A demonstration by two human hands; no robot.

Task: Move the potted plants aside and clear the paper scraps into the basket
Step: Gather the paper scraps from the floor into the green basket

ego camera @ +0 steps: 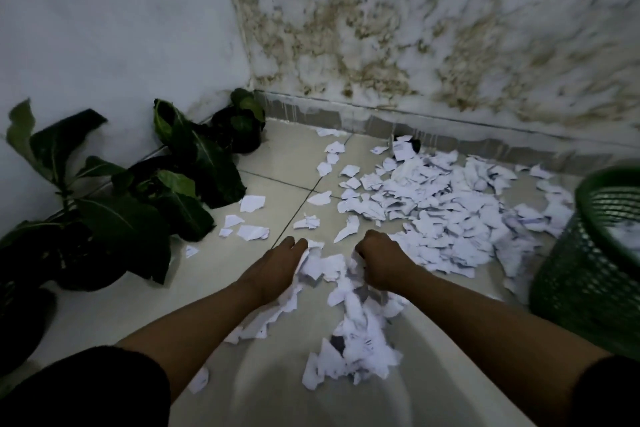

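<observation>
Dim corner, pale tiled floor (pixel 104 315). Landmark: green plastic mesh basket (pixel 585 274), upright at the far right edge; white inside it, cannot tell what.

Torn white paper scraps (pixel 446 215) lie in a broad heap just left of the basket, reaching back to the mould-stained white wall (pixel 415 55). A narrower trail of scraps runs from the heap toward the camera, between both forearms.

Left hand (pixel 273 270): fingers straight and together, palm edge pressed against the scraps. Right hand (pixel 377 262): curled into a fist, bunching scraps beneath it.

Dark-leaved potted plants (pixel 135 194) in black pots stand well left of the basket, along the left wall.
</observation>
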